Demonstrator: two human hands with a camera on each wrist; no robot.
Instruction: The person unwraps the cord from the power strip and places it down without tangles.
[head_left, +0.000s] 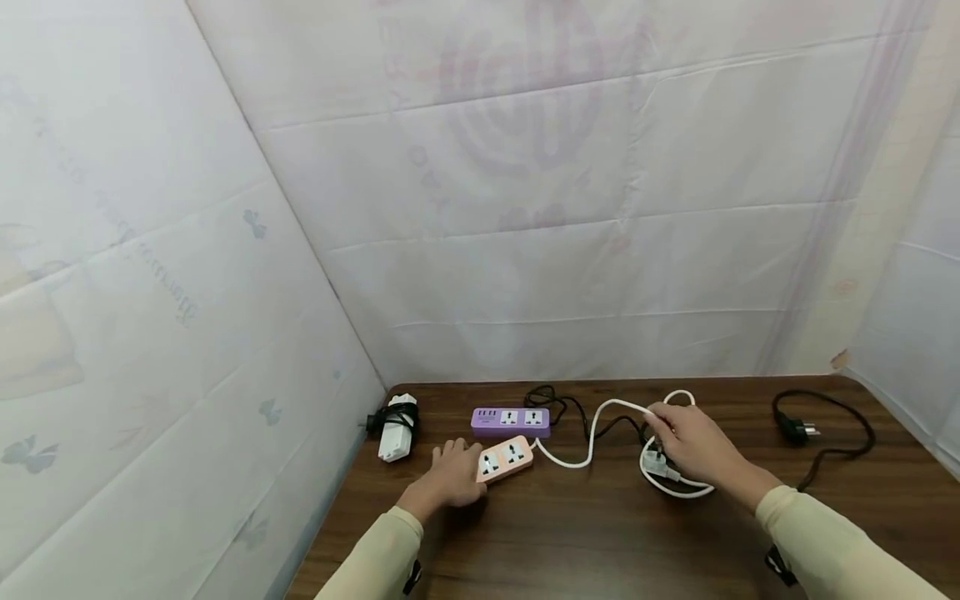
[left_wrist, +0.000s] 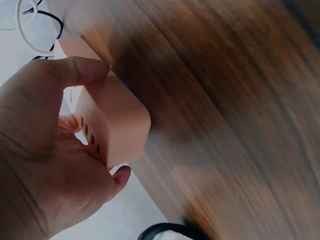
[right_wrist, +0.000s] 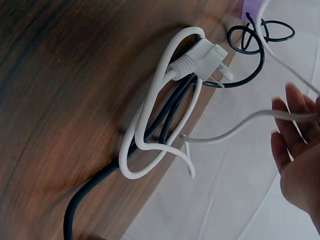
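My left hand (head_left: pixel 453 473) grips the near end of a peach power strip (head_left: pixel 507 457) that lies on the wooden table (head_left: pixel 570 542). In the left wrist view the thumb and fingers of that hand (left_wrist: pixel 70 127) wrap the strip's end (left_wrist: pixel 120 122). The strip's white cable (head_left: pixel 592 429) loops to the right. My right hand (head_left: pixel 686 442) holds this cable (right_wrist: pixel 235 129) at the fingers (right_wrist: pixel 292 145). The white plug (head_left: pixel 656 465) lies on the table just below that hand, and shows on a coil of white and black cable in the right wrist view (right_wrist: pixel 205 55).
A purple power strip (head_left: pixel 512 421) lies behind the peach one, its black cable (head_left: pixel 570 407) tangled with the white loops. A white adapter with wound black cord (head_left: pixel 396 427) sits at the far left. A black plug and cable (head_left: pixel 801 429) lie at the right. White sheets wall the table.
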